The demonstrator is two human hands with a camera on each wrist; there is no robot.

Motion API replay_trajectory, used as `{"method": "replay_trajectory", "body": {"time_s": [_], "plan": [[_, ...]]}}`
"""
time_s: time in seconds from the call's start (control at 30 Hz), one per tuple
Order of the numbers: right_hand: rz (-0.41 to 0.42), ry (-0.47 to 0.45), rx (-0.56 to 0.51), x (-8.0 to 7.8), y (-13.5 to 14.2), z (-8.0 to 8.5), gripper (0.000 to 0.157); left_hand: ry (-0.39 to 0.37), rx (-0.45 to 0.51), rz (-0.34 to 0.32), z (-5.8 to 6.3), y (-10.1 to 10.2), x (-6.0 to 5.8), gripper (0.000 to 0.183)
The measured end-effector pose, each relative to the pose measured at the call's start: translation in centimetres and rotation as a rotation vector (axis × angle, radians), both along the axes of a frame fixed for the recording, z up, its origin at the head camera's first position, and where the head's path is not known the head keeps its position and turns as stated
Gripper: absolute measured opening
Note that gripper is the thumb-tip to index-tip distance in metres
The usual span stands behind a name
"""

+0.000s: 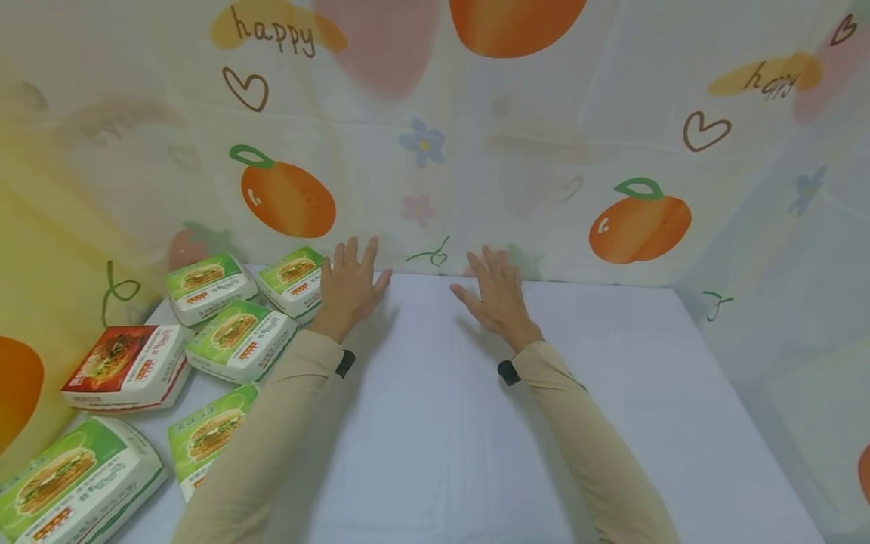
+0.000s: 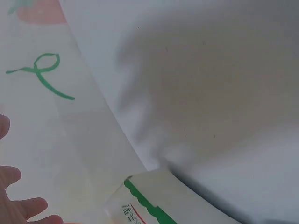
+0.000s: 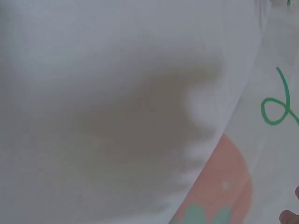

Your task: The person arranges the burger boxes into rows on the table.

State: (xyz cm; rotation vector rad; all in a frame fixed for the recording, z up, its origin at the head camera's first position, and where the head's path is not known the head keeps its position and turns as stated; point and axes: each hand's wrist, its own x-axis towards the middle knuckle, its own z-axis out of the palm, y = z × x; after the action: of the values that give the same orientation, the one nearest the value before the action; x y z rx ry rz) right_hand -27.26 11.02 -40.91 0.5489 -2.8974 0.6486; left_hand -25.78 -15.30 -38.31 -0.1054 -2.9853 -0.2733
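Both hands are held out over the white table (image 1: pixel 421 423) with fingers spread, and neither holds anything. My left hand (image 1: pixel 350 291) is nearest a green-and-white burger box (image 1: pixel 294 281) at the back left, overlapping its right edge in the head view. The left wrist view catches a few left fingertips (image 2: pixel 30 207) at its lower left and a corner of a burger box (image 2: pixel 159 198) below. My right hand (image 1: pixel 499 298) hovers near the table's back edge with no object close by. Only bits of its fingertips (image 3: pixel 289 217) enter the right wrist view, above a soft shadow.
Several more burger boxes fill the left side: green ones (image 1: pixel 241 340) and a red one (image 1: pixel 125 366). One green box (image 1: pixel 211 431) is partly hidden by the left sleeve (image 1: pixel 272 438). A fruit-patterned curtain (image 1: pixel 530 204) hangs behind the table.
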Motion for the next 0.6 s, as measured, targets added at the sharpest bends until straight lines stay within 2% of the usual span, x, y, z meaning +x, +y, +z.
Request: {"method": "replay_trajectory", "body": {"time_s": [0.27,0.6], "plan": [[0.024,-0.004,-0.032,0.0,-1.6,-0.3,0.076,0.011,-0.016,0.016,0.6,-2.0,0.5,0.067],[0.04,-0.032,-0.056,0.1,-3.5,-0.8,0.076,0.0,0.033,0.075,0.6,-4.6,0.7,0.067]]}}
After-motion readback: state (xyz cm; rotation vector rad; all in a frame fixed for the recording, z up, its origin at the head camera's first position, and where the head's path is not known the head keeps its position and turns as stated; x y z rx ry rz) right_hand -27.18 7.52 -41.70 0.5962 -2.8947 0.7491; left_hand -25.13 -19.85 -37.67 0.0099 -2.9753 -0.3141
